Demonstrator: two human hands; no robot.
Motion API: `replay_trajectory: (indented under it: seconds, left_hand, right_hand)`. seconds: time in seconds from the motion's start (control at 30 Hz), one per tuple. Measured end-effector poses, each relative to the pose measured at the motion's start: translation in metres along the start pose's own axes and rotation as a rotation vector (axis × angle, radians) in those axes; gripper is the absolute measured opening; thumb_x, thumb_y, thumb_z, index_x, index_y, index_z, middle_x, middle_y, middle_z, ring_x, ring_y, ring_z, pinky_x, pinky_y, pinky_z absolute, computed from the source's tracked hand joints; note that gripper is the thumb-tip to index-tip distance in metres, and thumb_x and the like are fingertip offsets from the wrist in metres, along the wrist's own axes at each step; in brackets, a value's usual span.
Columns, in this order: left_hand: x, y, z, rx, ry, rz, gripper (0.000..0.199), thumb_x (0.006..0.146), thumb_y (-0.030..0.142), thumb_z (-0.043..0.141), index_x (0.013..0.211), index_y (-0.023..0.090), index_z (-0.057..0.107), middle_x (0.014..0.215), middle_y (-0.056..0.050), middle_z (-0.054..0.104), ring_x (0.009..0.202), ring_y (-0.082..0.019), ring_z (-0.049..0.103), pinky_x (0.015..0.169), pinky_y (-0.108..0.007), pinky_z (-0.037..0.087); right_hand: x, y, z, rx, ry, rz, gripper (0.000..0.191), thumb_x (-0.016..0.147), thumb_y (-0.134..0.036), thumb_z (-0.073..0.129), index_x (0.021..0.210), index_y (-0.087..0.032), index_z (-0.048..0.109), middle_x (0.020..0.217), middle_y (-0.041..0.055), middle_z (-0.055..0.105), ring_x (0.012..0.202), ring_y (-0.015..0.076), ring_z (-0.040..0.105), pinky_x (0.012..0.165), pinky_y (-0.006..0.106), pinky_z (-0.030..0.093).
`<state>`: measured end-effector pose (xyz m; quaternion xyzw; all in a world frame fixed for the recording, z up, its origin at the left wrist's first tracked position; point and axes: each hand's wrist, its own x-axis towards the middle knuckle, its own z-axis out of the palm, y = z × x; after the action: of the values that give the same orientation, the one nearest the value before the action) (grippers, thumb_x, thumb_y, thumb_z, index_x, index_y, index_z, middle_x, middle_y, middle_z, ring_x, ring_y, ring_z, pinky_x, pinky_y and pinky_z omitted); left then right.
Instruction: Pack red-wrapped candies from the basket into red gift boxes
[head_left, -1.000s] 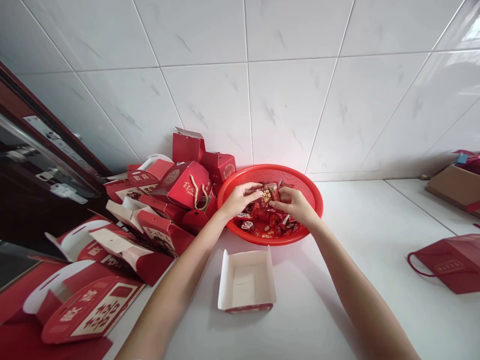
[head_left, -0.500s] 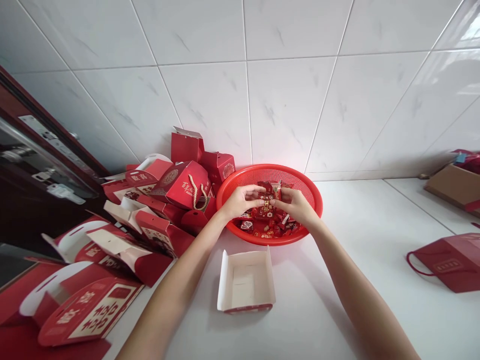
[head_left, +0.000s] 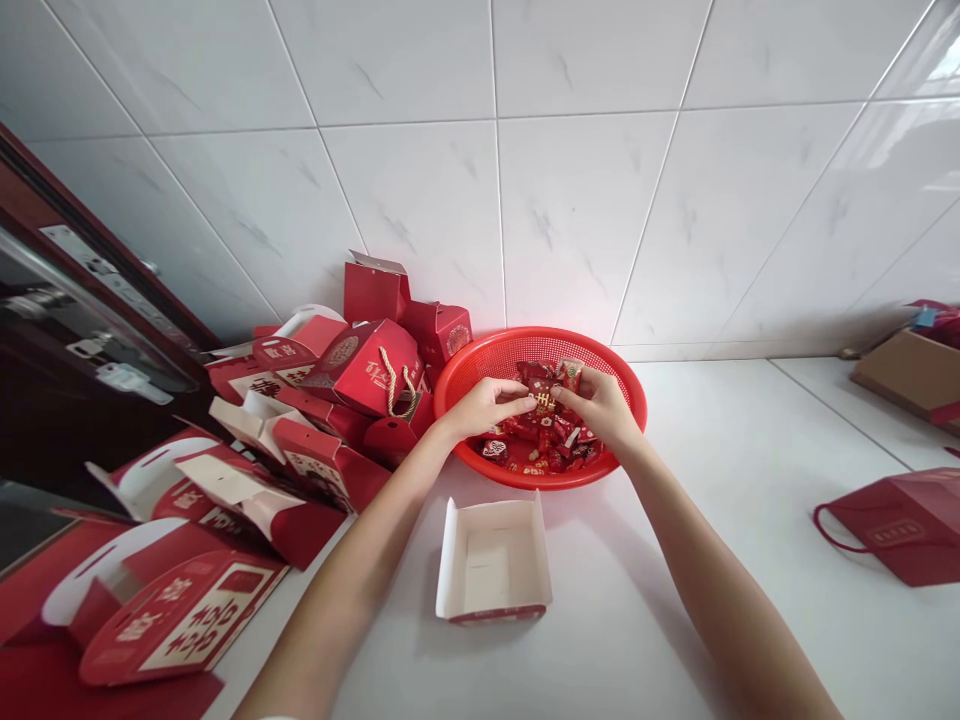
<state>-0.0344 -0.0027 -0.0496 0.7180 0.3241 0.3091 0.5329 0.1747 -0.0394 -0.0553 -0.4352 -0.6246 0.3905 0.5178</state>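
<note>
Both hands are over a red plastic basket (head_left: 630, 420) that holds several red-wrapped candies (head_left: 517, 465). My left hand (head_left: 491, 408) is closed, thumb and fingers pinching the left edge of a dark red candy packet (head_left: 541, 400) with gold print. On the other side, my right hand (head_left: 598, 402) is closed on the same packet with its thumb over the front. A smaller red and pale wrapped candy (head_left: 571, 370) shows beside the right fingers; I cannot tell whether they grip it. Nearer to me sits an open white-lined box (head_left: 491, 560), nothing inside it.
Many red gift boxes (head_left: 367, 370) are heaped at the left, some folded up, some partly open. At right lie a red box with a cord handle (head_left: 896, 525) and a brown carton (head_left: 911, 370). A tiled wall (head_left: 577, 220) stands behind the white counter (head_left: 720, 480).
The packet between my hands has turned, so its gold print shows more. My right hand has shifted slightly right. The view has barely moved.
</note>
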Motion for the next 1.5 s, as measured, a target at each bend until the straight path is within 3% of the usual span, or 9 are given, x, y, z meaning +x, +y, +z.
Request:
replay_trajectory:
  seconds: [0.2,0.43,0.63,0.8,1.1,1.23,1.37,1.5]
  left_hand:
    - [0.001,-0.003,-0.002,0.026,0.055,-0.007,0.050,0.073,0.060,0.084,0.094,0.015,0.077,0.093,-0.007,0.078,0.093,-0.024,0.071,0.089,-0.037,0.054]
    - [0.000,-0.008,-0.002,0.064,0.064,-0.037,0.054,0.073,0.057,0.084,0.104,0.013,0.076,0.100,-0.009,0.077,0.097,-0.025,0.070,0.090,-0.038,0.054]
    - [-0.001,-0.010,-0.002,0.084,0.051,-0.036,0.045,0.078,0.047,0.080,0.107,0.013,0.076,0.098,-0.009,0.077,0.093,-0.023,0.069,0.088,-0.036,0.054]
    - [-0.003,-0.010,-0.002,0.088,0.074,-0.047,0.046,0.081,0.047,0.078,0.112,0.012,0.075,0.098,-0.009,0.076,0.095,-0.024,0.069,0.088,-0.037,0.053]
    - [-0.004,-0.008,-0.001,0.113,0.066,-0.077,0.046,0.083,0.043,0.074,0.118,0.013,0.073,0.101,-0.009,0.077,0.098,-0.024,0.071,0.090,-0.037,0.054]
    - [-0.004,-0.002,0.001,0.309,-0.007,-0.101,0.040,0.080,0.037,0.077,0.113,0.015,0.075,0.108,-0.009,0.079,0.104,-0.027,0.072,0.091,-0.035,0.054]
    - [-0.004,0.004,0.006,0.626,-0.208,-0.279,0.022,0.074,0.021,0.077,0.095,0.016,0.078,0.097,-0.007,0.081,0.089,-0.026,0.075,0.076,-0.030,0.055]
    - [-0.004,0.009,0.010,0.905,-0.307,-0.352,0.031,0.072,0.010,0.070,0.101,0.019,0.080,0.101,-0.006,0.082,0.094,-0.025,0.075,0.076,-0.026,0.054]
  right_hand:
    - [-0.001,0.000,0.001,0.020,-0.022,0.064,0.024,0.080,-0.040,0.075,0.093,-0.020,0.072,0.096,0.0078,0.078,0.093,0.0303,0.074,0.084,0.043,0.060]
    - [0.001,0.004,0.001,-0.113,0.014,0.018,0.024,0.081,-0.041,0.071,0.091,-0.019,0.071,0.092,0.0068,0.077,0.090,0.0272,0.071,0.082,0.039,0.057]
    - [0.001,0.009,0.001,-0.176,-0.074,0.022,0.026,0.083,-0.036,0.068,0.104,-0.021,0.075,0.095,0.0071,0.078,0.088,0.0278,0.072,0.078,0.038,0.058]
    - [0.002,0.012,0.002,-0.221,-0.050,0.010,0.021,0.084,-0.040,0.067,0.090,-0.020,0.073,0.078,0.0050,0.073,0.073,0.0249,0.068,0.067,0.035,0.055]
    - [0.001,0.009,0.005,-0.231,0.037,-0.008,0.020,0.082,-0.040,0.066,0.076,-0.021,0.065,0.068,0.0028,0.067,0.064,0.0207,0.060,0.061,0.031,0.047]
    - [0.001,0.007,0.004,-0.277,0.133,0.018,0.020,0.080,-0.039,0.062,0.070,-0.022,0.057,0.061,-0.0002,0.058,0.057,0.0175,0.050,0.055,0.029,0.038]
    - [0.000,0.005,0.004,-0.293,0.196,0.041,0.023,0.078,-0.040,0.059,0.066,-0.024,0.048,0.058,-0.0020,0.050,0.055,0.0164,0.045,0.052,0.029,0.033]
    - [0.000,0.003,0.004,-0.317,0.217,0.040,0.028,0.076,-0.041,0.058,0.062,-0.025,0.039,0.056,-0.0034,0.045,0.054,0.0149,0.040,0.052,0.029,0.031]
